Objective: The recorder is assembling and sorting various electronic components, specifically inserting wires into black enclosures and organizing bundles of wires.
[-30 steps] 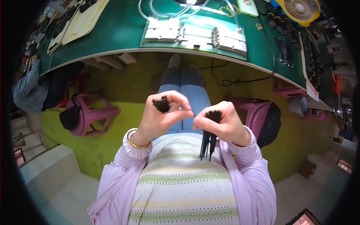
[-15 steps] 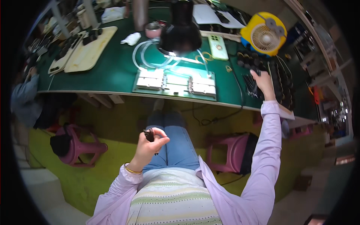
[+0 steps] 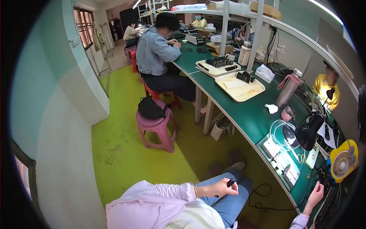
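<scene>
Above my lap, my left hand (image 3: 223, 188) is closed around a small black piece (image 3: 231, 183), whose dark end sticks out by the thumb. My right hand (image 3: 315, 195) is at the right end of the green table, beside several black parts (image 3: 323, 176). Its fingers are drawn together; anything between them is too small to make out. Between the hands and the lamp, a metal fixture with two blocks (image 3: 286, 170) lies along the table's front edge under bright light, with clear tubing (image 3: 271, 131) looped behind it.
A black desk lamp (image 3: 310, 129) leans over the fixture. Near it are a yellow fan (image 3: 342, 163), a phone (image 3: 312, 157), a pink jar (image 3: 287, 113) and a flask (image 3: 288, 91). Cream trays (image 3: 244, 91) hold black parts. A pink stool (image 3: 156, 124) and a seated co-worker (image 3: 158, 49) are to the left.
The view has swung left and up, bringing in the room, the co-workers and the wall. My left hand still holds the black piece. My right hand stays by the black parts.
</scene>
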Available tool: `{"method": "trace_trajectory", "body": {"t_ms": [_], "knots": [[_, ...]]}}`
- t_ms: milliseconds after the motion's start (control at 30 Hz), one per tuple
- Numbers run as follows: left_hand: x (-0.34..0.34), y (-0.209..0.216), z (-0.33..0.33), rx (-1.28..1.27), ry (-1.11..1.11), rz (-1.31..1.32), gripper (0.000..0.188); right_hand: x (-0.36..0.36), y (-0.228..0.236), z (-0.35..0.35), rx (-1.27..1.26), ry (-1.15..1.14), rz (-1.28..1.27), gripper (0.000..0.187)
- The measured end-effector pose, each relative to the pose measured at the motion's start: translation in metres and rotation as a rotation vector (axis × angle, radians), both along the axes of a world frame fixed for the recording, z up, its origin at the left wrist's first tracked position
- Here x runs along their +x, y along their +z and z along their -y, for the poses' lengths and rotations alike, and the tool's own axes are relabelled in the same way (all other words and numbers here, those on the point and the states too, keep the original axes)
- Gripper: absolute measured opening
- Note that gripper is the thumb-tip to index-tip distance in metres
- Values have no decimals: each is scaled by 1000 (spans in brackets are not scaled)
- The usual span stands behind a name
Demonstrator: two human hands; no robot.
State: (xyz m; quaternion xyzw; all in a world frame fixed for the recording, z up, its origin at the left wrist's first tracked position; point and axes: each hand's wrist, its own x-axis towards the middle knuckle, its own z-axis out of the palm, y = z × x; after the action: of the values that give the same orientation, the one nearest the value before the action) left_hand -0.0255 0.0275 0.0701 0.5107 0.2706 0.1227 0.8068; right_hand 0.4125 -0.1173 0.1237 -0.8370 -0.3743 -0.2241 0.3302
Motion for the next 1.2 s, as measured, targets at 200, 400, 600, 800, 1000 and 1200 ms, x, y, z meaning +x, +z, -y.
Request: {"method": "trace_trajectory", "body": {"t_ms": [200,400,600,800,1000,1200], "knots": [[-10,-13,9,-74,-46,-20,14,-198,-1,-6,127,383,-236,12],[-10,-16,27,-90,-71,-118,13,-254,-58,6,247,491,-763,6],[8,-23,57,-71,-44,-258,12,-256,-99,16,227,597,-1065,4],[27,-18,73,-59,43,-285,14,-253,-131,13,107,764,-1156,7],[30,-25,83,-97,166,-247,13,-250,-143,6,-35,926,-1211,7],[9,-26,78,-151,363,-255,12,-260,-147,-24,-157,998,-1297,7]]}}
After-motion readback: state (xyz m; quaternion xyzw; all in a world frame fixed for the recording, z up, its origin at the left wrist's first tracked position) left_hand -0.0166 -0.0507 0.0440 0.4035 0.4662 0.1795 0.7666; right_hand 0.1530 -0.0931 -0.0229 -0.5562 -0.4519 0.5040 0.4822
